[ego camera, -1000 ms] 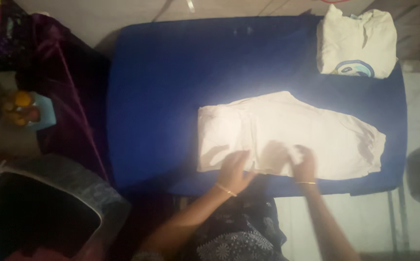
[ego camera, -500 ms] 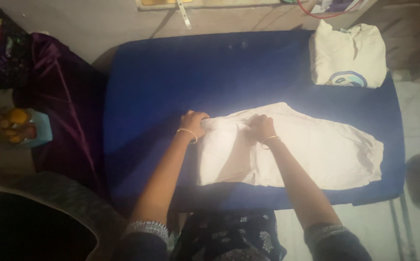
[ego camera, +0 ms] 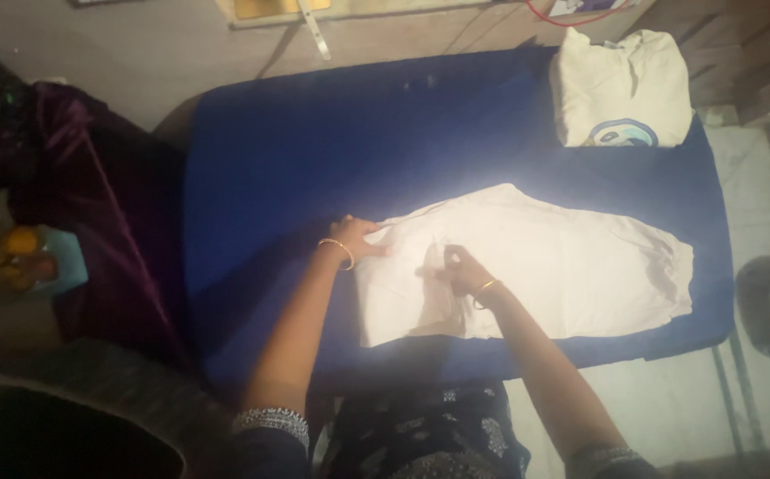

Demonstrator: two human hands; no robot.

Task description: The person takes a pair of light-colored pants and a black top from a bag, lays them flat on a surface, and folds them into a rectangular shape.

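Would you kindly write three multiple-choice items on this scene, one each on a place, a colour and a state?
1. Where is the folded shirt?
A far right corner of the pad
B near left corner
C on the floor

2. What colour is the pad?
A red
B blue
C green

3. How does the white garment lie?
A hung up
B rolled into a ball
C spread flat

Key: A, it sits at the far right corner; B, the padding is blue; C, it lies flat under the left hand and right hand.
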